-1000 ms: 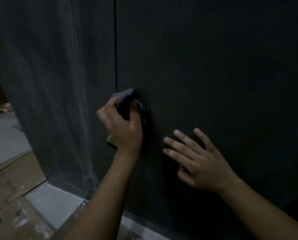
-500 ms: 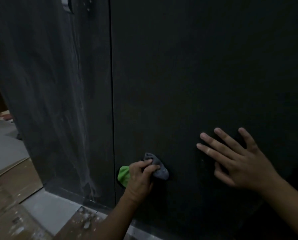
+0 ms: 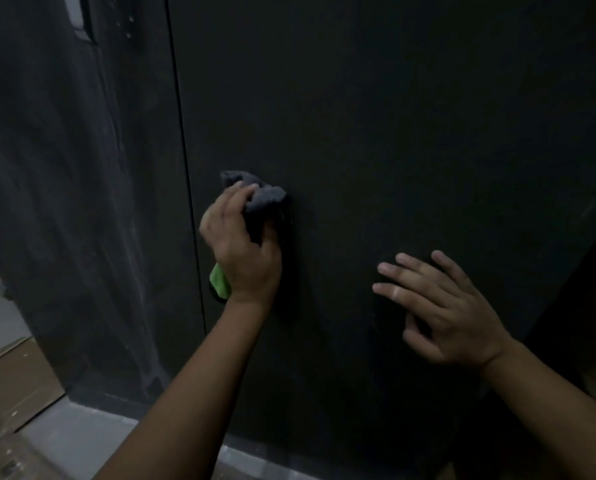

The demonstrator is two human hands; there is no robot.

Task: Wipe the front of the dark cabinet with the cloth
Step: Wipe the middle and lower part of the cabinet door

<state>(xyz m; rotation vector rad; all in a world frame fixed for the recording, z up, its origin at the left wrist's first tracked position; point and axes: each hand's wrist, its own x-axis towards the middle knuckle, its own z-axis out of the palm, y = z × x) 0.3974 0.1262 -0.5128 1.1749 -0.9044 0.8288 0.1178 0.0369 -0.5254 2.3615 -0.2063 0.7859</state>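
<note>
Cabinet front (image 3: pixel 410 133): cloth (image 3: pixel 263 198) higher than before

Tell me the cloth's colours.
The cloth is grey, with a bright green part below the left hand; head view.

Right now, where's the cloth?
Head view, left of centre: the cloth is bunched in the left hand against the cabinet front, just right of the vertical seam, with the open right hand further right.

left hand (image 3: pixel 244 251) hides most of cloth (image 3: pixel 260 195); cabinet (image 3: pixel 393 133) cut off at top & right edges.
</note>
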